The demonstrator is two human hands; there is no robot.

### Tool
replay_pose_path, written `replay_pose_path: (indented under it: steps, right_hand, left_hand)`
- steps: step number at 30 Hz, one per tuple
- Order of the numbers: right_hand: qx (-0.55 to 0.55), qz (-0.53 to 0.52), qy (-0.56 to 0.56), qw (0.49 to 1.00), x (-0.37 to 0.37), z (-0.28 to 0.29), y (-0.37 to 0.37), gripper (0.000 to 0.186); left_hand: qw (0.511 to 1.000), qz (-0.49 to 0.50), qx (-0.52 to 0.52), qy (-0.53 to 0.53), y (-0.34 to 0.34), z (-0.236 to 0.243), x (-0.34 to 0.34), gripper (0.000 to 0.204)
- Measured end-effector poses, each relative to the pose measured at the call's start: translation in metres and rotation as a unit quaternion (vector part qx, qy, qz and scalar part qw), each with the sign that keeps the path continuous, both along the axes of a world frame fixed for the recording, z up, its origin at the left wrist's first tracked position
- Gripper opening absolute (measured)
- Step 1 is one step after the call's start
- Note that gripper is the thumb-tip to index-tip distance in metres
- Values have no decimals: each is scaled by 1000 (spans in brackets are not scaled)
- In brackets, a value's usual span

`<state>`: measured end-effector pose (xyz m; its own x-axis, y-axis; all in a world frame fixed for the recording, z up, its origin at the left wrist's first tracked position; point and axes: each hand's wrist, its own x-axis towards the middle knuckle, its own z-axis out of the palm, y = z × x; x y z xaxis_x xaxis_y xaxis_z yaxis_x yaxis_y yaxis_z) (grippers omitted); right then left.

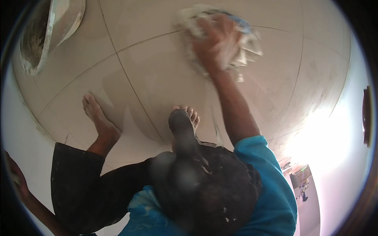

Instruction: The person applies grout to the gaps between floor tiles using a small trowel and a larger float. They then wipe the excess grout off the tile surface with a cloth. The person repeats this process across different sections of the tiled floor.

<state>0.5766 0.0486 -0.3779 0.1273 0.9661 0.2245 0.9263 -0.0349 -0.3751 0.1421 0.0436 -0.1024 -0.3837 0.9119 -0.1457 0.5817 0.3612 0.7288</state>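
Note:
My right hand [218, 43] reaches far forward and presses a crumpled, off-white cloth [249, 49] against the tiled floor [149, 63]. A blue patch shows at the cloth's far side. Motion smears both the hand and the cloth, so single fingers are hard to make out. At the far left rim, my left hand [16, 175] is partly cut off, close to the white wall. Something small and pale shows by it, too unclear to name, and its fingers are mostly hidden.
A whitish, stained container [65, 23] lies at the far left. My bare feet [98, 118] are on the beige tiles, below dark trousers. Bright light glares off the right side, where a brown wooden piece [367, 116] hangs on the wall and small items sit low down.

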Motion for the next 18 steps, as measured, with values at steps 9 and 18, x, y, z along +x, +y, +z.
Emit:
replay_pose_path:
  steps: [9, 18]
  right_hand:
    - [-60, 78, -15, 995, 17, 3, 22, 32]
    - [-184, 92, 51, 977, 23, 19, 39, 30]
  left_hand:
    - [982, 74, -128, -120, -119, -218, 92, 56]
    - [978, 58, -137, -148, -110, -204, 108, 62]
